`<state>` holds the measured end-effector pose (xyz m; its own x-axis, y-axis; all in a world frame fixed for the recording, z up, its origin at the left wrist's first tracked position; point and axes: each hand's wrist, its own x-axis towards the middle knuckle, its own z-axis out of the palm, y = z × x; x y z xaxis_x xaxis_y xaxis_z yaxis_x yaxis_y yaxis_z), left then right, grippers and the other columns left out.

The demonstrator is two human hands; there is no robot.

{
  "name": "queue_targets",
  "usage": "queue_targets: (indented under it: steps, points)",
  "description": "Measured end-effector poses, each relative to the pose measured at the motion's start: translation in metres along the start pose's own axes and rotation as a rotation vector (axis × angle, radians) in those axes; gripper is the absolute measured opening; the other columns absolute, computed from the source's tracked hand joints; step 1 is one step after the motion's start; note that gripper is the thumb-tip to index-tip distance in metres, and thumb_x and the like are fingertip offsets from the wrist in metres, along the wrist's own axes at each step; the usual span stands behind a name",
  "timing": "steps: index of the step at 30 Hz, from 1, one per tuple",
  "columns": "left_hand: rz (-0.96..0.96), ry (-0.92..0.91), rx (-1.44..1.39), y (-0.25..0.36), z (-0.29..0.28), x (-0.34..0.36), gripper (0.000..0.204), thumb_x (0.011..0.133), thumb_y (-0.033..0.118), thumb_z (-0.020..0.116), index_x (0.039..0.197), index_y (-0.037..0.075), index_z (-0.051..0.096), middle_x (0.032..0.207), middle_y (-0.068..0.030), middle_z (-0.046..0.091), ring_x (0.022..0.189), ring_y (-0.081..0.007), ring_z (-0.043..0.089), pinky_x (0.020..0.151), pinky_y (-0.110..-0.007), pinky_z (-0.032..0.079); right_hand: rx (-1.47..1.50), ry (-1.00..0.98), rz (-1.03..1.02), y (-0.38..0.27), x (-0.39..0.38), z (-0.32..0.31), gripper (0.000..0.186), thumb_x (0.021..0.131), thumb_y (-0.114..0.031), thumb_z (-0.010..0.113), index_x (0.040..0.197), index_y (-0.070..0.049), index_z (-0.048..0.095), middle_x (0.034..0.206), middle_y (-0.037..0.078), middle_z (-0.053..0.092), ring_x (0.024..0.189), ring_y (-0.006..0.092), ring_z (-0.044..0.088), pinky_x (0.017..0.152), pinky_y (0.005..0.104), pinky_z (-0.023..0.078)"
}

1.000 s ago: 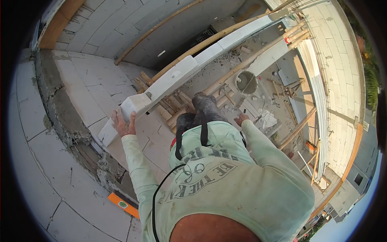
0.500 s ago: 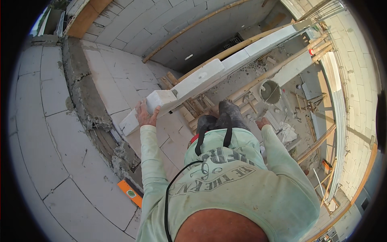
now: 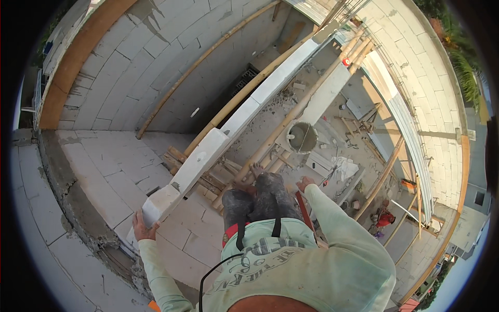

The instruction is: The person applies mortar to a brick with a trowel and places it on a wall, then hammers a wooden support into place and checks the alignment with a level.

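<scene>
My left hand lies against the near end of a white block, its thumb and fingers apart. This block sits at the near end of a narrow row of light blocks running away to the upper right. Grey mortar shows by the joint behind it. My right hand hangs beside my right knee with its fingers stretched out and nothing visible in them. Beyond that hand stands a round bucket of grey mix. Only a corner of an orange spirit level shows by my left sleeve.
Bamboo poles run alongside the block row. Below is a floor with rubble, timber and a pale crumpled sack. A person in red is low at the right. A rough concrete strip curves along the left.
My view has turned, so the wall, bucket and hands appear lower and further left. My left hand stays at the end block. The orange level has nearly left the picture.
</scene>
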<state>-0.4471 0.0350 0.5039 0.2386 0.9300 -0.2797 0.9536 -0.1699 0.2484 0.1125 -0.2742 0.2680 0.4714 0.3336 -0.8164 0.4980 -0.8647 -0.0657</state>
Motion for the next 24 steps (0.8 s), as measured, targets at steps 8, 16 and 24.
queue_targets:
  steps: [8,16,24]
  points:
    - [0.024,0.018,-0.036,-0.001,0.000,0.004,0.096,0.059,0.046,0.081,0.135,0.004,0.041,0.128,-0.0227,0.046,0.117,-0.0423,0.046,0.097,-0.047,0.040,-0.079,-0.044,-0.032,0.018,0.054,0.023,0.051,0.081,-0.041,0.061,0.102,0.005,0.063,0.106,0.025,0.063,0.104,0.0367,0.060,0.091,0.0406,0.047]
    - [-0.081,-0.049,-0.080,0.009,-0.008,0.000,0.103,0.062,0.062,0.075,0.139,0.004,0.038,0.131,-0.0173,0.042,0.120,-0.0356,0.046,0.097,-0.047,0.042,-0.132,-0.058,-0.090,0.000,0.124,0.069,0.044,0.081,-0.036,0.060,0.099,0.005,0.063,0.104,0.026,0.063,0.102,0.0393,0.059,0.091,0.0445,0.046]
    - [-0.220,-0.056,-0.086,0.027,-0.015,-0.007,0.102,0.064,0.057,0.078,0.141,0.007,0.036,0.136,-0.0139,0.036,0.127,-0.0329,0.041,0.101,-0.050,0.038,-0.069,-0.201,0.111,-0.019,0.231,0.131,0.059,0.081,-0.025,0.063,0.133,-0.008,0.041,0.133,0.021,0.045,0.126,0.0379,0.044,0.103,0.0450,0.040]
